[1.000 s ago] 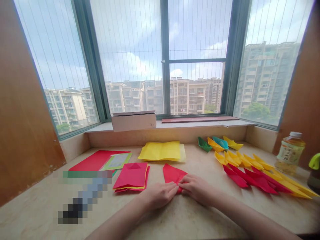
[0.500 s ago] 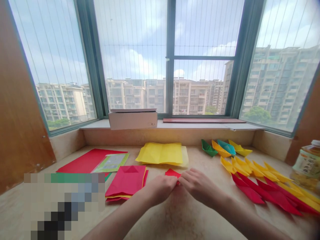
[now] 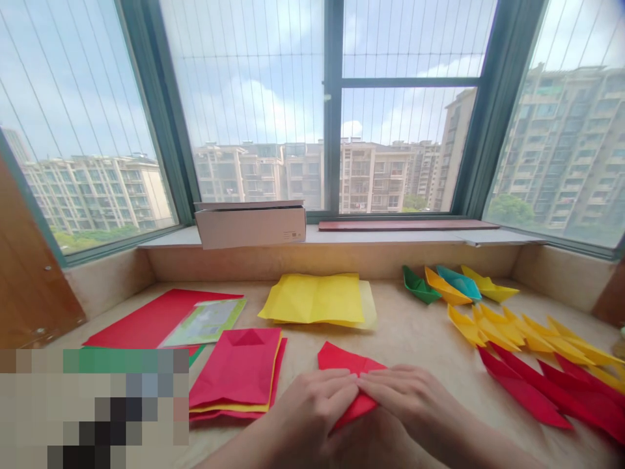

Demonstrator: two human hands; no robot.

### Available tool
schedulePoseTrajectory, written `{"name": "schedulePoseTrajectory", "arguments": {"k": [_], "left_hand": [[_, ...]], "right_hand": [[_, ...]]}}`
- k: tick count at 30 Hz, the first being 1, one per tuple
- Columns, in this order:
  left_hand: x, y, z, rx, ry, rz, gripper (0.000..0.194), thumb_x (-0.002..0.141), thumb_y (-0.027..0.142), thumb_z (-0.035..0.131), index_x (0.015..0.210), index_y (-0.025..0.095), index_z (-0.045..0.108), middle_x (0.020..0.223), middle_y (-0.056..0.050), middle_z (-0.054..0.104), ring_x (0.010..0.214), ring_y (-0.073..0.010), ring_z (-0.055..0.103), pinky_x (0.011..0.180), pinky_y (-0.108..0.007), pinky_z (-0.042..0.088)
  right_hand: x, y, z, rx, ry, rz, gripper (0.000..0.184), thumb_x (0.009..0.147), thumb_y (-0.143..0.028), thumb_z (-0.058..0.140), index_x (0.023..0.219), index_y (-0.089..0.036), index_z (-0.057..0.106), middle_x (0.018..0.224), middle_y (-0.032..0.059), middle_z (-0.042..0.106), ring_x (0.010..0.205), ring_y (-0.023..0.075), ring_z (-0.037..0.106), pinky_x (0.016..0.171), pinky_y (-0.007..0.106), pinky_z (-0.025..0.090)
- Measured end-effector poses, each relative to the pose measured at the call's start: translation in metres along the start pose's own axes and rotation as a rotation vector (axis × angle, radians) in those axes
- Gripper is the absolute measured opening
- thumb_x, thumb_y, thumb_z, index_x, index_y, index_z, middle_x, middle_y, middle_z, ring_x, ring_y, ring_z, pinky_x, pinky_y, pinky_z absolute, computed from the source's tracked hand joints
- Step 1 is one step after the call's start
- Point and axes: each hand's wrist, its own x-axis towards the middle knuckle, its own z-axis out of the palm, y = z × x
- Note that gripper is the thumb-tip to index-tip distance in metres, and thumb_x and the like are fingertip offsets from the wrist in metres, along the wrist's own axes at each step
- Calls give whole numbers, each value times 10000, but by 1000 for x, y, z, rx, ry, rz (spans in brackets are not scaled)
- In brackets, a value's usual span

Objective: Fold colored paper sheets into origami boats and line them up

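A folded piece of red paper [image 3: 342, 356] lies on the counter in front of me, its pointed upper part showing beyond my fingers and a corner showing below them. My left hand [image 3: 317, 407] grips it from the left, fingers together and thumb along the near side. From the right my right hand [image 3: 415, 394] holds the same paper, its fingers and thumb meeting the left fingertips at the middle. The hands cover most of the centre fold. Left of them sits a stack of folded red and yellow paper [image 3: 239, 368].
Yellow sheets [image 3: 312, 299] lie behind my hands. Several red paper boats [image 3: 527, 394], yellow boats [image 3: 512, 332] and a green boat [image 3: 420, 286] stand on the right. Red sheets [image 3: 146, 316] and a clear packet [image 3: 205, 321] lie left. A white box [image 3: 251, 226] rests on the sill.
Both hands lifted and pinched the red paper, hiding more of it, then came down nearer to me, pressing it flatter with its upper part showing again. The view has shifted closer.
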Motion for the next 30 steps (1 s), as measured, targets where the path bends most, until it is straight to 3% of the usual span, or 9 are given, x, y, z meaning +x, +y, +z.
{"name": "schedulePoseTrajectory", "arguments": {"k": [3,7,12,18,25,30], "left_hand": [[1,0,-10,-7,41,63,282,955,187,466,1206,110,568,1103,-121,720,1065,-212,672,936,-313,552],[-1,-5,-6,51,119,99,280,961,119,438,1199,86,581,1099,-127,732,1045,-207,691,935,-315,567],[-4,-10,-4,97,140,55,316,931,85,459,1224,74,578,1149,-146,716,1065,-238,688,939,-358,572],[-6,-11,-10,44,87,56,347,926,131,467,1260,108,559,1169,-130,712,1094,-226,676,938,-344,568],[-11,-22,-4,106,75,60,371,929,97,428,1278,99,555,1219,-138,686,1144,-223,648,960,-344,555],[-11,-17,-4,14,-55,-26,393,912,119,467,1295,125,553,1232,-123,682,1152,-223,643,965,-354,547]], "right_hand": [[0,1,-6,39,47,-45,398,977,-100,428,1318,-263,554,1169,56,721,1033,178,697,914,317,526],[2,0,-14,99,-28,30,368,997,-161,451,1330,-292,537,1205,46,705,1073,173,679,1026,364,460],[4,8,-25,110,-45,73,326,991,-268,511,1316,-283,543,1244,58,683,1084,184,667,1044,373,438],[2,15,-24,152,-3,49,307,997,-151,443,1214,-284,614,1141,37,728,1024,147,690,1036,342,438],[1,22,-23,98,-30,64,278,993,-255,501,1250,-275,605,1185,67,710,1049,186,677,1058,406,409],[-4,27,-18,204,-60,143,272,986,-214,481,1159,-293,676,1038,29,755,938,168,699,1006,370,442]]}}
